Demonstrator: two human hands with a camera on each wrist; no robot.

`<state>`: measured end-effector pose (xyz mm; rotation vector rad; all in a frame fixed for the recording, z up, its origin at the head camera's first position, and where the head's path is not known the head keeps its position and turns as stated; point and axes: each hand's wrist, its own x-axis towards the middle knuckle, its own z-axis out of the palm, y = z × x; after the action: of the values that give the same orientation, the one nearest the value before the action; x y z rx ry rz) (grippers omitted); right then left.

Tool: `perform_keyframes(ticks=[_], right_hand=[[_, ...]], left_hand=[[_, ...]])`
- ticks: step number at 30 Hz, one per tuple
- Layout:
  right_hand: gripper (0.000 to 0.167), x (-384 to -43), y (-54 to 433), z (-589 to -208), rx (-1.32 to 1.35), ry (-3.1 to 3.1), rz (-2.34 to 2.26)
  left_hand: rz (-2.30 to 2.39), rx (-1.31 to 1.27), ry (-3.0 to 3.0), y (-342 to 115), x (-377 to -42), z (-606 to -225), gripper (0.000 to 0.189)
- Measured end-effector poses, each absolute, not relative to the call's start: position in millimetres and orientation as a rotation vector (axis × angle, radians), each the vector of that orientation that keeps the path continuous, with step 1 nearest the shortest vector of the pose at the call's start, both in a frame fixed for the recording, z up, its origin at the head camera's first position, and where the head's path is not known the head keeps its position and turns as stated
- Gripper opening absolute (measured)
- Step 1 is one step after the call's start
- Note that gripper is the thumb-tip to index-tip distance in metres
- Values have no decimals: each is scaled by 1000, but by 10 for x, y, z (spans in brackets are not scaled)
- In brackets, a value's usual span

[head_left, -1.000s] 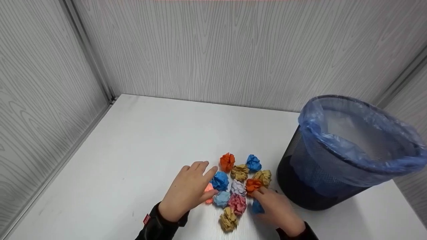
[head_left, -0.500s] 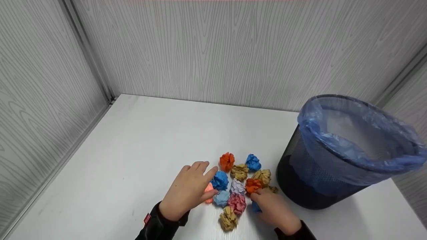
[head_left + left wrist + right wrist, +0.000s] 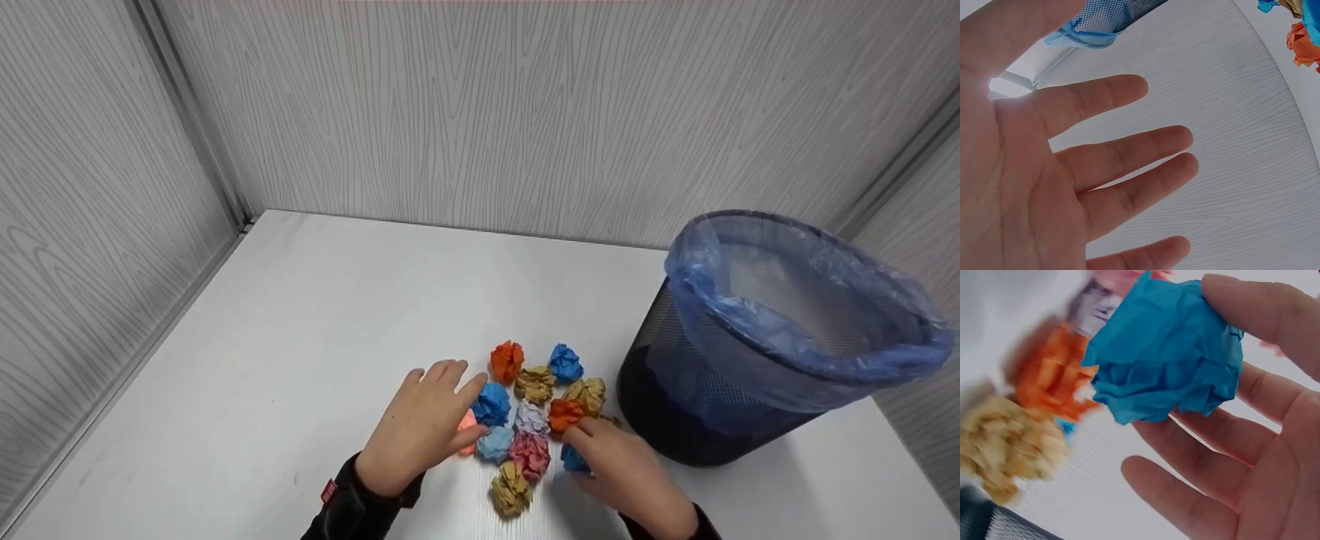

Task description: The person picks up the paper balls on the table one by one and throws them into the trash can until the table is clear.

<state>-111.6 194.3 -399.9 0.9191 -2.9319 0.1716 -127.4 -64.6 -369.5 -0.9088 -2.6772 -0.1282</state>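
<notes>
My right hand [image 3: 626,472] pinches a blue crumpled paper ball [image 3: 1165,354] between thumb and fingers, at the right side of a cluster of paper balls. An orange paper ball [image 3: 565,415] is right by its fingertips, and a tan one [image 3: 1010,441] lies beyond in the right wrist view. My left hand [image 3: 421,420] is spread over the cluster's left side with nothing in its grasp. Its thumb tip is by a light blue ball [image 3: 495,444], and it partly covers a salmon one [image 3: 466,435]. The left palm [image 3: 1022,185] shows bare in the left wrist view.
A black mesh bin [image 3: 645,405] with a blue bag liner [image 3: 697,277] over its rim stands right of the cluster. Several more paper balls lie around, including a pink one [image 3: 530,454] and a tan one [image 3: 511,491]. Grey panels [image 3: 450,112] wall the white table [image 3: 337,300].
My right hand has shifted very slightly with the blue paper ball, and part of a tan ball now shows behind it. My left hand stays almost where it was.
</notes>
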Motion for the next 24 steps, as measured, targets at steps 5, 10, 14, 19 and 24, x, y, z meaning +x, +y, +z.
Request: perform_keyframes(ticks=[5,10,14,19,24], right_hand=[[33,-986,2015,-3787,850,-2819,209],[37,-837,2141,-3566,760,-2643,249],[40,-708,2257,-3406,719,-2455,319],[49,-568,2389,-3227,586,-2286,418],[51,-560,2555,-3059,515,-2155,490]], left_hand=[[-149,-915,-2696,-631,-1282,-3685,55],[-102,-921,-2681,-620,-1275,-3690,55],[-82,-923,-2691,-613,-1270,-3687,55],[-82,-932,-2696,-602,-1274,-3691,56],[-79,-950,-2708,-584,-1281,-3700,56]])
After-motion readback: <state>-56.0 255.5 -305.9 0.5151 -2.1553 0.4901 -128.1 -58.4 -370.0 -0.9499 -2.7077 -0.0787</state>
